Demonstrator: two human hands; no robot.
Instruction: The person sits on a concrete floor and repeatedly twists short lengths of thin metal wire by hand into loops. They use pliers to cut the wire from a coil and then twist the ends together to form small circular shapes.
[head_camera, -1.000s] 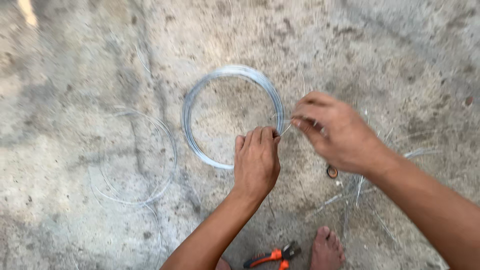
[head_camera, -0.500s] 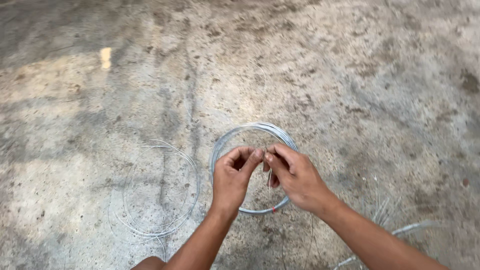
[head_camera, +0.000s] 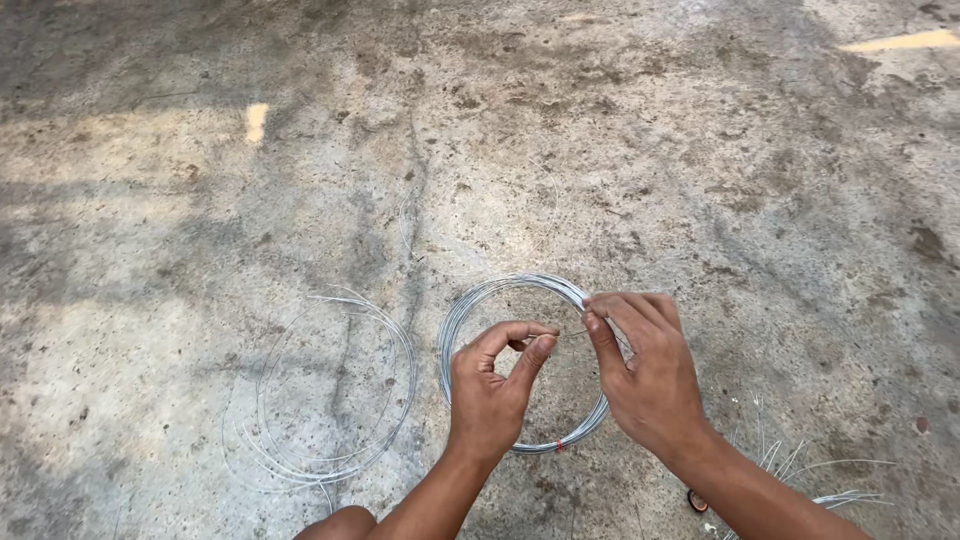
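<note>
Pinching thin wire (head_camera: 568, 335) btwn both hands (head_camera: 570, 375), coil (head_camera: 480, 300) partly hidden.

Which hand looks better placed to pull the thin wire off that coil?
Probably the left hand: its thumb and forefinger pinch the wire end over the wire coil. The right hand rests on the coil's rim, seemingly steadying it.

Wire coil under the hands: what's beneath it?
Bare concrete floor shows through the tight wire coil. The left hand and right hand pinch a thin wire strand between them and cover much of the ring, so the floor there is hidden.
</note>
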